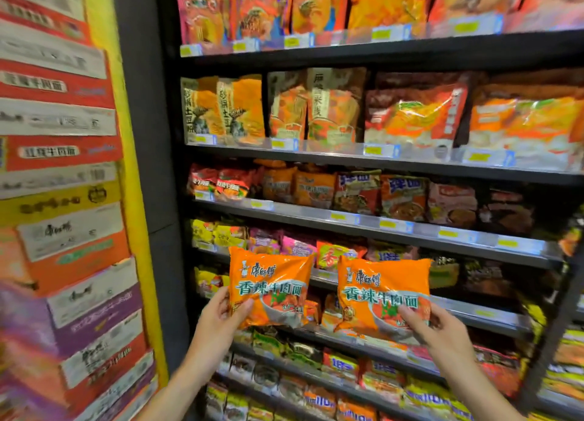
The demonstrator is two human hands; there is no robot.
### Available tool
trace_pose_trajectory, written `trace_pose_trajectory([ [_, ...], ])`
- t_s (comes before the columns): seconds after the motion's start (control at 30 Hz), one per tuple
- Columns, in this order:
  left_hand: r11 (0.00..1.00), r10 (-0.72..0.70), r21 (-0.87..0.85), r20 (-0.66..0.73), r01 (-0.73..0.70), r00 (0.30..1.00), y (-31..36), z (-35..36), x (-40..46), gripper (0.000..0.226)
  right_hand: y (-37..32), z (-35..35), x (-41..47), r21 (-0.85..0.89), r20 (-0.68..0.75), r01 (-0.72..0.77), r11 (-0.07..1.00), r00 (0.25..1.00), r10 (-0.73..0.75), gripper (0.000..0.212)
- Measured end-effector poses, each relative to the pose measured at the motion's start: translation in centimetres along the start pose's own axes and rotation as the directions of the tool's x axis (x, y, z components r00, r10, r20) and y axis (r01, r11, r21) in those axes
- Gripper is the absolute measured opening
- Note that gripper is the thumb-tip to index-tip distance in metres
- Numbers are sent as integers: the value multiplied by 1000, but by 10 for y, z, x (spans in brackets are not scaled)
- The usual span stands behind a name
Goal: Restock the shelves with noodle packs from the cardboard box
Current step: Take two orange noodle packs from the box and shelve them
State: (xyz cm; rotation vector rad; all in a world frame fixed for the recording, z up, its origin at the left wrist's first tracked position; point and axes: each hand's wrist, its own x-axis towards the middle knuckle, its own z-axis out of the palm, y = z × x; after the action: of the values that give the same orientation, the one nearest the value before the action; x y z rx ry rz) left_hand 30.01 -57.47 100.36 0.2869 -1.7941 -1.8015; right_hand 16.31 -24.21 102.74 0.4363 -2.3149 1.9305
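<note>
Glossy plastic noodle packs (270,286)

held orange noodle packs (271,286): 2 | hands (218,318): 2 | shelf boards (379,52) visible: about 7

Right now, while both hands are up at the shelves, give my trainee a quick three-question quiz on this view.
1. True or false: each hand holds an orange noodle pack.
2. Which side are the stacked cartons on? A) left B) right
3. What colour are the price tags on the shelf edges?

Key:
1. True: left hand holds the left pack, right hand holds the right pack.
2. A: stacked cartons.
3. Yellow: price tags.
</note>
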Motion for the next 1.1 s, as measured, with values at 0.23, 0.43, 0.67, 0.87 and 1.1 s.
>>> trace_pose_trajectory([
  [0.23,1000,25,17,28,-26,999,-8,-35,61,33,-20,50,24,-10,37,5,1000,999,-4,23],
  [0.43,996,55,66,44,-58,998,-20,-35,129,31,-14,79,84,-24,15,53,998,999,-53,18],
  [0.67,975,119,182,38,-124,992,-29,-38,231,48,-2,111,169,-26,-16,129,991,991,-130,16],
  [0.87,977,164,136,23,-165,986,-26,-23,314,30,-13,139,232,11,-7,145,989,989,-145,23],
  [1.1,954,201,221,38,-204,979,-32,-23,404,32,-3,167,262,14,5,87,996,996,-87,16],
])
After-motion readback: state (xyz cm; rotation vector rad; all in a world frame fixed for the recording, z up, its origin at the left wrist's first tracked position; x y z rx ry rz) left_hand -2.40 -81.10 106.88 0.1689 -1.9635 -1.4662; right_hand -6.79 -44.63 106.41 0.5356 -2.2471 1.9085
